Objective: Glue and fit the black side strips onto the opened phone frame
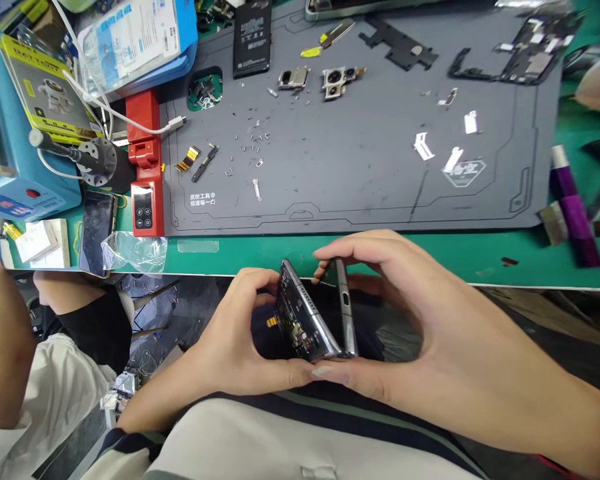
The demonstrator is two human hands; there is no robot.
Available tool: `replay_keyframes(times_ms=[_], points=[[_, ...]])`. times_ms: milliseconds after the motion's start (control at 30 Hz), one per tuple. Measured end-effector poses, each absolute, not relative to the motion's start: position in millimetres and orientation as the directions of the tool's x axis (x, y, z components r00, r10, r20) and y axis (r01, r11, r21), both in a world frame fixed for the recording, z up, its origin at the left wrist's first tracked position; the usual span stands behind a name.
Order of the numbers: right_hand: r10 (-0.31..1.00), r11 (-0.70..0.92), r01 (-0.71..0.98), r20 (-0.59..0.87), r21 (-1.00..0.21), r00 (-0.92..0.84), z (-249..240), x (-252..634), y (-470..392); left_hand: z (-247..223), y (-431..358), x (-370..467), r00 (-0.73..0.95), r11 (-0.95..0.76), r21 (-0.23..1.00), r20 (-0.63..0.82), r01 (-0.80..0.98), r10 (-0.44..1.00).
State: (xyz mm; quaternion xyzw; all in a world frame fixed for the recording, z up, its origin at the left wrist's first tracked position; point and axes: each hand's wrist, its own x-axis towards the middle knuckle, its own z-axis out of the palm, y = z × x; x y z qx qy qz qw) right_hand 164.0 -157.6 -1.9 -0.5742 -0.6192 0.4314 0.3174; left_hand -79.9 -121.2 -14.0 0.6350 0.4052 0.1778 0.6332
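Observation:
In front of my body, just off the table's near edge, I hold a foldable phone (311, 320) standing half folded in a V. Its two halves meet close to my thumbs. My left hand (230, 340) grips the half whose inner parts are exposed, with a small gold flex cable (272, 322) sticking out at its side. Around the other half, which shows a charging port, curls my right hand (430, 327). Both thumbs press near the lower edge, almost touching each other. Some of my fingers are hidden behind the phone.
A grey work mat (330, 173) carries tiny screws, camera modules (336, 81), a black battery (252, 40) and a black bracket (400, 43). Left stand a red device (147, 167), a phone (97, 230) and blue boxes. Another person's leg (77, 290) is at lower left.

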Motion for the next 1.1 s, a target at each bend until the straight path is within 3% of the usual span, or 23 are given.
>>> replay_keyframes(times_ms=[267, 833, 1100], points=[[0.994, 0.047, 0.512, -0.008, -0.858, -0.105, 0.7, 161.1, -159.3, -16.0, -124.6, -82.3, 0.546, -0.045, 0.939, -0.159, 0.341, 0.823], [0.999, 0.024, 0.507, 0.001, -0.861, -0.044, 1.3, 154.3, -161.5, -18.0, -126.7, -83.6, 0.500, -0.044, 0.931, -0.154, 0.363, 0.852], [1.000, -0.014, 0.511, 0.001, -0.860, 0.029, 1.6, 151.6, -160.5, -16.4, -129.4, -78.7, 0.394, -0.069, 0.903, -0.115, 0.425, 0.912]])
